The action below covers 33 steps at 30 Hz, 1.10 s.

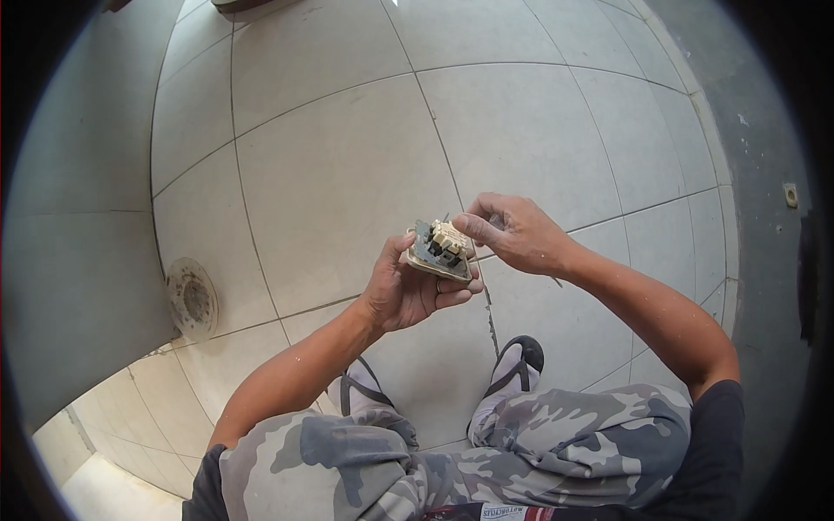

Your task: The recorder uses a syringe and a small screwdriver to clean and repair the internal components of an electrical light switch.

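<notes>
My left hand (408, 291) holds an electrical wall switch or socket (441, 246), its back turned up. A cream plastic block with dark parts sits on a grey metal mounting plate, inside a pale frame. My left thumb presses one edge while the fingers curl underneath. At the block's right side is my right hand (512, 230), its fingers curled in close to the unit. Something greyish shows between those fingers, and a thin end sticks out below the wrist. What the right hand grips is mostly hidden, so its kind cannot be told.
Large pale floor tiles (330, 174) lie under my hands. My sandalled feet (517, 365) are just below. A round, dirty translucent dish or lid (192, 299) rests by the grey panel (78, 260) on the left. A grey wall (760, 174) with a small cream fitting (790, 195) borders the right.
</notes>
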{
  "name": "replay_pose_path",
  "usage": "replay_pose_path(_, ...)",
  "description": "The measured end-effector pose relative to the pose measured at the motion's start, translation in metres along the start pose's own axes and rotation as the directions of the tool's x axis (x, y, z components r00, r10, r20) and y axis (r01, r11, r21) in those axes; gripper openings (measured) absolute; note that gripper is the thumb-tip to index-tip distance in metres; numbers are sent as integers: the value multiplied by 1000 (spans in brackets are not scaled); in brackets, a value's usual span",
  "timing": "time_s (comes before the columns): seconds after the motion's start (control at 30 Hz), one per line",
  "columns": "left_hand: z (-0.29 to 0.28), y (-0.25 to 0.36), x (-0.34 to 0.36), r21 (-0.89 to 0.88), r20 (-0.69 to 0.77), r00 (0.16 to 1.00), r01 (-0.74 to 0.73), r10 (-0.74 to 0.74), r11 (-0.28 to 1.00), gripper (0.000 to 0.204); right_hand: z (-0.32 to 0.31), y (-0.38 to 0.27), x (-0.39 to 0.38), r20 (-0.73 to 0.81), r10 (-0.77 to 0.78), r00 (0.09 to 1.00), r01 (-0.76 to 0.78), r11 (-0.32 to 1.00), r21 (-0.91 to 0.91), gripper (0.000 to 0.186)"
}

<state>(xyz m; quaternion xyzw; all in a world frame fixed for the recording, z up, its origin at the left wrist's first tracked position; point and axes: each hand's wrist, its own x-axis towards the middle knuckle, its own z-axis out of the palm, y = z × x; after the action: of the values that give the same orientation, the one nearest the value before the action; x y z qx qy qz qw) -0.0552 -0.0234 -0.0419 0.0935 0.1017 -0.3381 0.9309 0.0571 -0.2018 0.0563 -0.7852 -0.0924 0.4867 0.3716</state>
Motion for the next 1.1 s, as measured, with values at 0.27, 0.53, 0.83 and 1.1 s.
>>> replay_pose_path(0.27,2,-1,-3,-120,52,989,145,-139,982,74,-1,4,-4,199,-718,667,725,566,-392,55)
replay_pose_path(0.53,4,-6,-6,-131,90,974,218,-207,967,76,-1,7,-5,291,-691,662,731,508,-457,66)
replay_pose_path(0.83,15,-18,-10,-202,90,973,228,-214,952,78,-2,10,-12,396,-635,664,724,411,-554,71)
replay_pose_path(1.1,26,-7,-15,9,72,950,304,-304,953,81,2,3,-23,388,-607,694,706,466,-533,53)
